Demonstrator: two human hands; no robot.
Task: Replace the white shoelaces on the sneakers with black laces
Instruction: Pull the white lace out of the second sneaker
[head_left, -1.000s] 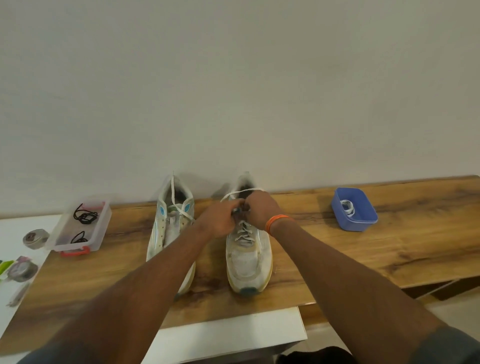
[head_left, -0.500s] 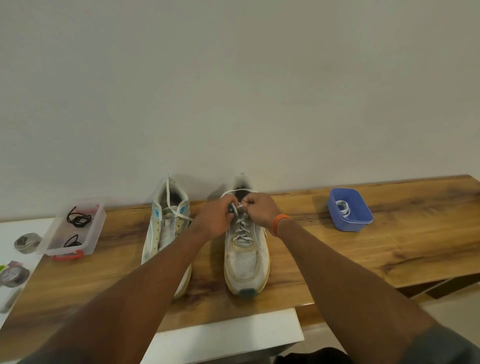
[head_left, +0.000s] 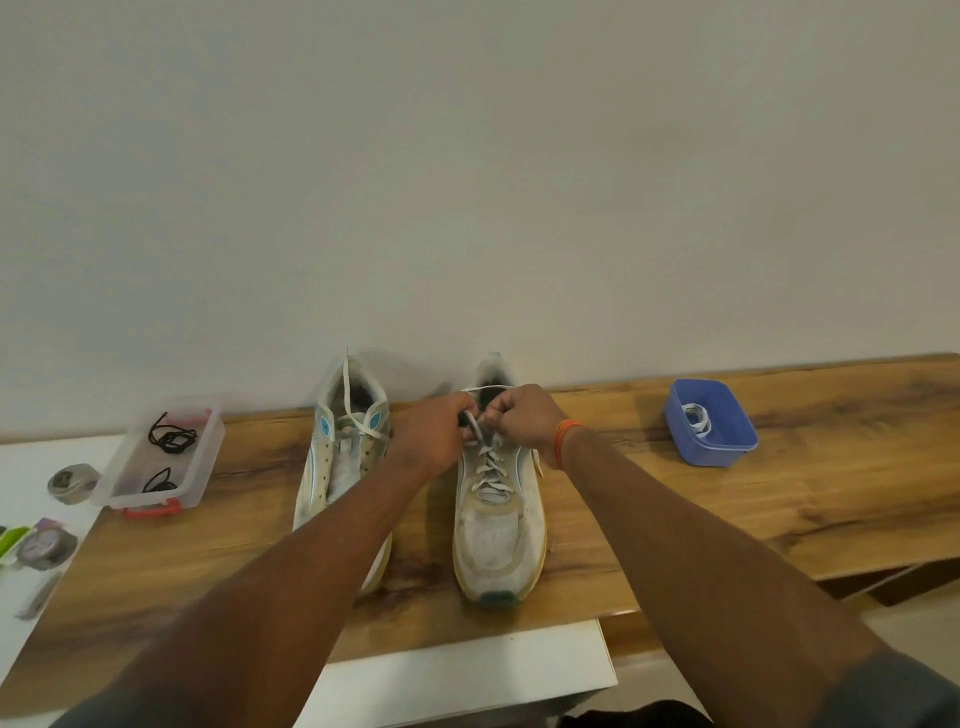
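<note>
Two worn white sneakers stand side by side on the wooden table (head_left: 675, 519), toes toward me. The right sneaker (head_left: 496, 535) is laced with a white lace (head_left: 488, 465). My left hand (head_left: 434, 434) and my right hand (head_left: 522, 418) meet at its top eyelets, both pinching the white lace, which loops between the fingers. The left sneaker (head_left: 337, 467) has a loose white lace (head_left: 363, 423) only across its top. Black laces (head_left: 171, 439) lie in a clear plastic box (head_left: 205, 462) at the left.
A blue tub (head_left: 727, 452) holding a coiled white lace (head_left: 696, 418) sits at the right. Rolls of tape (head_left: 72, 483) and small items lie on a white surface (head_left: 31, 457) far left. A wall rises directly behind the sneakers. A white board (head_left: 467, 670) juts out below the table's front edge.
The view has shifted slightly. Both hands stay at the top of the right sneaker, working the white lace, with a small loop now showing between the fingers.
</note>
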